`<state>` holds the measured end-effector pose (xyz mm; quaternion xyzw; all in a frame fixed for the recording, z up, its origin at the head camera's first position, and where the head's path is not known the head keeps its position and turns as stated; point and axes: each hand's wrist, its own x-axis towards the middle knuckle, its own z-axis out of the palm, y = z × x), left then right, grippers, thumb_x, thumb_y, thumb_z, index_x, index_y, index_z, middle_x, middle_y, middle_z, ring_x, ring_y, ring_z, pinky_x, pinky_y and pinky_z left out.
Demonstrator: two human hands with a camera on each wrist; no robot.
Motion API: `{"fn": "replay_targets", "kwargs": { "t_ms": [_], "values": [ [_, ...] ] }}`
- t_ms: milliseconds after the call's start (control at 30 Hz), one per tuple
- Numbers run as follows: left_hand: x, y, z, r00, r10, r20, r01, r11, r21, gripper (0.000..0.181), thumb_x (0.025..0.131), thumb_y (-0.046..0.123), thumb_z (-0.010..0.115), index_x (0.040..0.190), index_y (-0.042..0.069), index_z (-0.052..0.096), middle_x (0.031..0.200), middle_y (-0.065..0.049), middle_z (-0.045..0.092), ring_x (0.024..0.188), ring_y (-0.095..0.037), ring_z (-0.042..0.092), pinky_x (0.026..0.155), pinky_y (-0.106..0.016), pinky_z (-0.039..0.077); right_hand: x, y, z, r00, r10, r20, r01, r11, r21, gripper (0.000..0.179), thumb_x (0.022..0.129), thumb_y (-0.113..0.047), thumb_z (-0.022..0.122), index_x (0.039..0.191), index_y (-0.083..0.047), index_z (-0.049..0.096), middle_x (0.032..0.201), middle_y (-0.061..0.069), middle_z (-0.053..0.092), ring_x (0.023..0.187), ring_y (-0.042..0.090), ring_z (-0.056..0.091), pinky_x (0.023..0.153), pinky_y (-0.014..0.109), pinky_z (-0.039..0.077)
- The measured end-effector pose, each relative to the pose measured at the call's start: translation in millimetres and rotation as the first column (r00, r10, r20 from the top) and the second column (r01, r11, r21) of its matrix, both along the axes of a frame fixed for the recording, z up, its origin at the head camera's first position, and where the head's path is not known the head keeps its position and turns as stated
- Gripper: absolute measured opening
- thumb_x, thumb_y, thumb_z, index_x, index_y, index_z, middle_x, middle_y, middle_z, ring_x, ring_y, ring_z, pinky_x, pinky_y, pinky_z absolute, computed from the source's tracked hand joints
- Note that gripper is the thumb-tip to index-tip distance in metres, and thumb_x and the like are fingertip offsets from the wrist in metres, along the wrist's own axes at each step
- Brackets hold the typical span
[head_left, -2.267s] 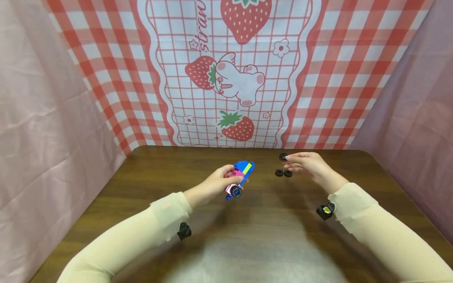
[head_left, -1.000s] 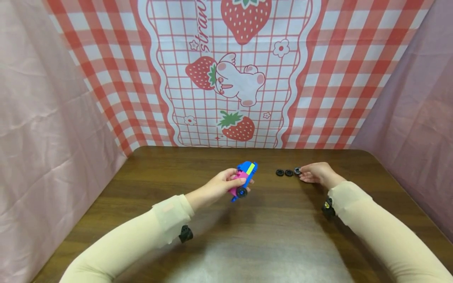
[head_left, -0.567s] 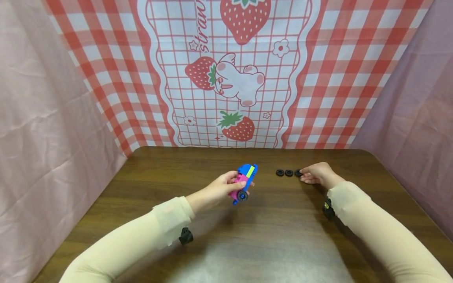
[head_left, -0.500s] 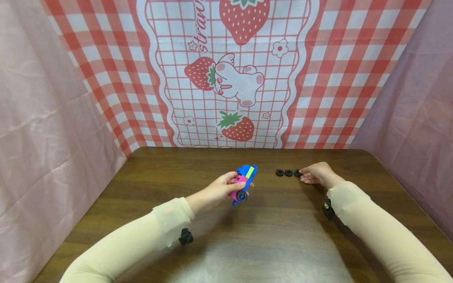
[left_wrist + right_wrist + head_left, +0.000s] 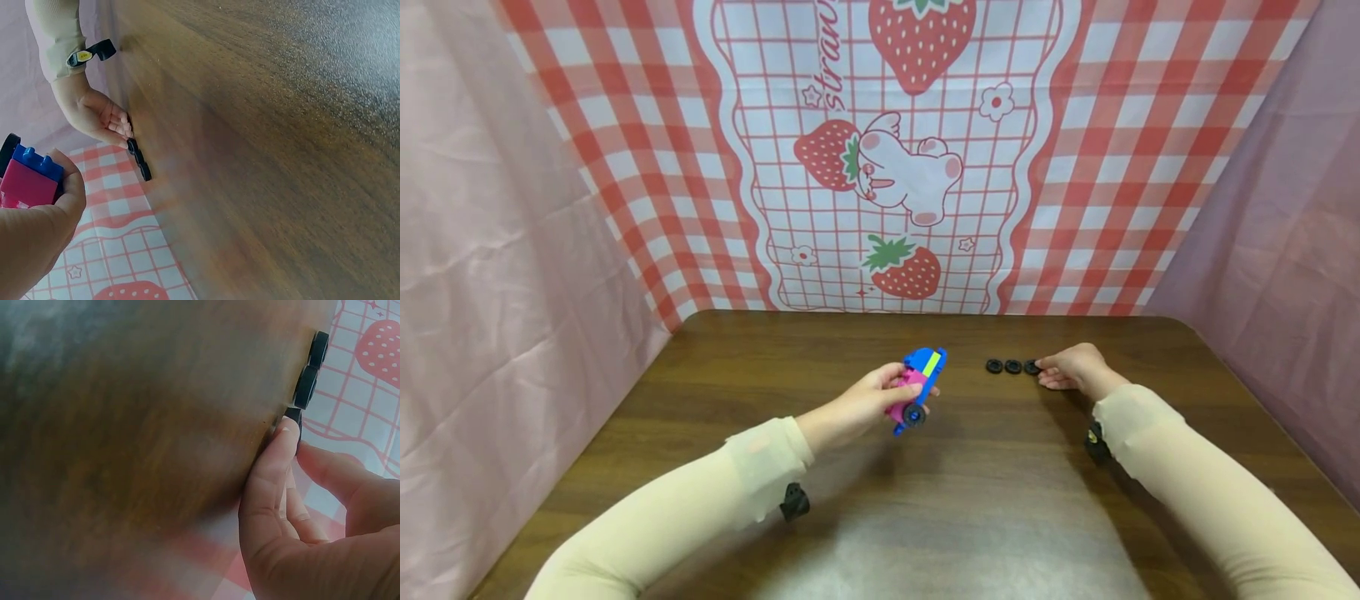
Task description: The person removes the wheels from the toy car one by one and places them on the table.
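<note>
My left hand (image 5: 868, 398) grips a toy car (image 5: 910, 385) of pink and blue building bricks with a yellow-green strip, held tilted above the table. One black wheel (image 5: 913, 415) shows low on its side. In the left wrist view the car's pink and blue bricks (image 5: 30, 181) sit between thumb and fingers. My right hand (image 5: 1078, 369) pinches a black toy wheel (image 5: 1032, 367) at the right end of a short row on the table. The right wrist view shows thumb and a finger on either side of that wheel (image 5: 295, 419), partly hiding it.
Two more black wheels, the left one (image 5: 994, 366) and the middle one (image 5: 1013, 367), lie flat in the row. Beneath everything is a brown wooden table (image 5: 970, 500). A red checked strawberry cloth (image 5: 895, 167) hangs behind, with pink curtains at both sides.
My right hand has lowered the wheel from above the others to the row's right end, and stays there. The toy car has shifted slightly right and down in my left hand.
</note>
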<state>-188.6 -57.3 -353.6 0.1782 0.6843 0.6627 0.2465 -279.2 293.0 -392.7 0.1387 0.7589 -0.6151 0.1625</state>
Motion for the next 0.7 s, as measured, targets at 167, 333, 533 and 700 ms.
{"fn": "replay_targets", "kwargs": {
  "t_ms": [167,333,533,700],
  "values": [
    [-0.4,1.6,-2.7,1.000,-0.003,-0.001,0.003,1.000,0.006,0.033,0.102,0.015,0.046,0.128,-0.006,0.043,0.133,-0.031,0.053,0.107,-0.034,0.065,0.082,-0.029,0.054,1.2,1.4,0.0,1.000,-0.011,0.000,0.011,1.000,0.007,0.016,0.094,-0.003,0.057,0.101,0.009,0.064,0.059,0.004,0.067,0.054,0.010,0.067,0.060,0.025,0.058],
    [0.3,2.6,-2.6,0.999,-0.044,0.001,0.044,0.999,0.018,0.038,0.104,0.018,0.041,0.131,-0.009,0.044,0.132,-0.032,0.053,0.091,-0.015,0.064,0.077,-0.025,0.051,3.0,4.3,-1.6,1.000,0.004,-0.018,-0.003,0.998,0.058,0.038,0.097,-0.015,0.055,0.119,0.016,0.055,0.062,0.002,0.068,0.055,0.009,0.067,0.061,0.025,0.058],
    [-1.5,-0.8,0.8,0.997,-0.056,0.049,0.054,0.997,0.048,0.046,0.106,0.023,0.033,0.138,-0.010,0.039,0.132,-0.030,0.053,0.094,-0.012,0.059,0.079,-0.024,0.048,6.2,6.6,-2.6,0.998,0.041,-0.039,-0.038,0.996,0.078,0.046,0.100,-0.023,0.050,0.120,0.018,0.051,0.063,-0.001,0.067,0.055,0.006,0.066,0.061,0.023,0.057],
    [-5.2,-2.6,5.2,0.998,-0.033,0.055,0.029,0.997,0.066,0.045,0.107,0.020,0.031,0.138,-0.012,0.038,0.134,-0.034,0.048,0.097,-0.009,0.059,0.081,-0.023,0.049,11.0,5.8,3.7,0.996,0.047,-0.077,-0.044,0.998,0.050,0.046,0.101,-0.026,0.050,0.117,0.017,0.053,0.064,-0.001,0.068,0.056,0.006,0.066,0.062,0.024,0.057]
  ]
}}
